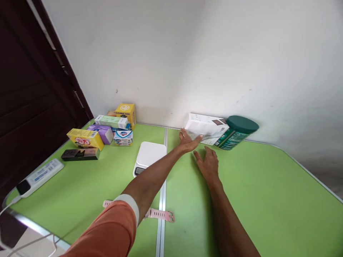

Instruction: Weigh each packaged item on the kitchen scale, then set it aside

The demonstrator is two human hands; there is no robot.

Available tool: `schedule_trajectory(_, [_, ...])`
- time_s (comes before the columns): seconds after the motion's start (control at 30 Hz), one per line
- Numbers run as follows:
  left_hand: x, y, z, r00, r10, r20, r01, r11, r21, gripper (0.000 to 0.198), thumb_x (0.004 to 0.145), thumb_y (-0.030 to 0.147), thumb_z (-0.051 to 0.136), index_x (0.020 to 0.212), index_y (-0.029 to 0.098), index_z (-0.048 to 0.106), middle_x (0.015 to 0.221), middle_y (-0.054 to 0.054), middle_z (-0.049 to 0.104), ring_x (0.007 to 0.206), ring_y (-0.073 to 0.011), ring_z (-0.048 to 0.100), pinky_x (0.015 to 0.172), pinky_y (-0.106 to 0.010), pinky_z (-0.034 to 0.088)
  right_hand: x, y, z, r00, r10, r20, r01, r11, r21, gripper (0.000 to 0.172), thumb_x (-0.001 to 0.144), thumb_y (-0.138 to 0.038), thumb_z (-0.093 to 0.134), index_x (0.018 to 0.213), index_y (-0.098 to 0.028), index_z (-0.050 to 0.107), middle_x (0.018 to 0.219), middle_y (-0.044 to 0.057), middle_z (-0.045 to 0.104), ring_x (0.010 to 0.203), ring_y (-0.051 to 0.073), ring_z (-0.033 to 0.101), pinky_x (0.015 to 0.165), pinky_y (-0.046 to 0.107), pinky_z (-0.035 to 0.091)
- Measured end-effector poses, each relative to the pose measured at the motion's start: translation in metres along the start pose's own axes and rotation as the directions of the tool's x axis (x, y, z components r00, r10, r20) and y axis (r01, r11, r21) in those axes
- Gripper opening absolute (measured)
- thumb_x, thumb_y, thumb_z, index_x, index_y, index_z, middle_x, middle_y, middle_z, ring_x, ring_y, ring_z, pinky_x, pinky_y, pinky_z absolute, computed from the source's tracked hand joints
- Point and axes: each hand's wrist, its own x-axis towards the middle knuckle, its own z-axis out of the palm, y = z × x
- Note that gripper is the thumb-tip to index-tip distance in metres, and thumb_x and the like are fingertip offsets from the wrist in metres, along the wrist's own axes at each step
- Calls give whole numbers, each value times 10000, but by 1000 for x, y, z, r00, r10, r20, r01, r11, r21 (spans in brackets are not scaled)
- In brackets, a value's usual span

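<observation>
My left hand (189, 141) reaches across the green table (268, 200) to a white box (205, 126) that leans at the back wall; its fingers are on the box's lower edge and look closed on it. My right hand (207, 164) lies flat on the tabletop just in front of that box, fingers spread and holding nothing. A dark green lidded tin (235, 132) lies tilted against the white box on its right.
A white kitchen scale (148, 157) sits left of my arms. Several small boxes (107, 134) stand at the back left, with a black bar (80, 154) and a white power strip (39, 176) near the left edge. A pink watch strap (158, 214) lies under my left forearm.
</observation>
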Motion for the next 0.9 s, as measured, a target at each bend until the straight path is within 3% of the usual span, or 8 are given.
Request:
schedule_trajectory(0.1, [-27,11,-10,1000,2,-14,-2,999,-32,1284,874,731,682,1752,62,26,1837,-281,104,1689,-422,245,1338,-450,303,-18,-11,-9,996,87,7,-88,993,77,738,823,-648,608,1331,-114,652,1376,274,666,1268,422,647,1158,635,467])
schedule_trajectory(0.2, [-67,14,-40,994,105,7,-105,994,-24,1123,910,701,668,1751,137,182,1818,-252,206,1602,-443,412,1285,-492,403,-34,-25,-20,975,220,28,-222,960,170,701,789,-639,654,1290,-149,674,1347,230,703,1230,390,694,1131,586,507])
schedule_trajectory(0.3, [-103,3,-93,962,251,-110,-254,967,-16,997,936,670,681,1723,197,291,1807,-214,253,1575,-420,462,1276,-499,426,-44,-45,-23,956,289,58,-294,924,243,605,765,-613,702,1200,-191,701,1273,192,750,1222,380,710,1116,576,531])
schedule_trajectory(0.4, [-123,-19,-157,882,324,-343,-316,945,81,846,958,534,726,1654,185,396,1707,-210,417,1548,-360,505,1293,-471,405,-47,-83,-11,980,186,73,-200,925,323,559,802,-590,705,1215,-214,697,1301,168,742,1239,356,711,1118,564,547])
schedule_trajectory(0.53, [-135,-58,-230,750,260,-608,-139,961,239,694,962,380,711,1577,169,468,1631,-209,514,1578,-331,458,1329,-480,342,-40,-158,34,973,-133,188,52,922,383,599,855,-580,730,1322,-208,683,1390,165,698,1254,350,695,1145,579,535])
schedule_trajectory(0.67, [-140,-99,-260,708,135,-693,10,980,201,685,975,356,651,1589,152,429,1647,-226,506,1616,-311,411,1345,-459,305,-31,-220,97,870,-322,374,156,898,412,672,824,-551,810,1381,-201,670,1418,184,689,1281,391,666,1121,602,538])
schedule_trajectory(0.77, [-138,-124,-263,679,151,-719,-9,980,197,705,989,396,630,1621,188,401,1703,-198,474,1635,-293,397,1354,-455,297,-28,-244,141,828,-242,506,30,920,390,700,778,-591,862,1324,-194,675,1355,210,717,1201,394,694,988,539,598])
schedule_trajectory(0.9, [-125,-144,-263,703,78,-707,0,994,109,622,1014,422,580,1575,167,495,1648,-211,557,1582,-319,489,1306,-469,390,-30,-258,183,819,-9,574,-178,947,269,432,872,-629,737,1003,-220,689,973,168,775,866,338,721,724,431,585])
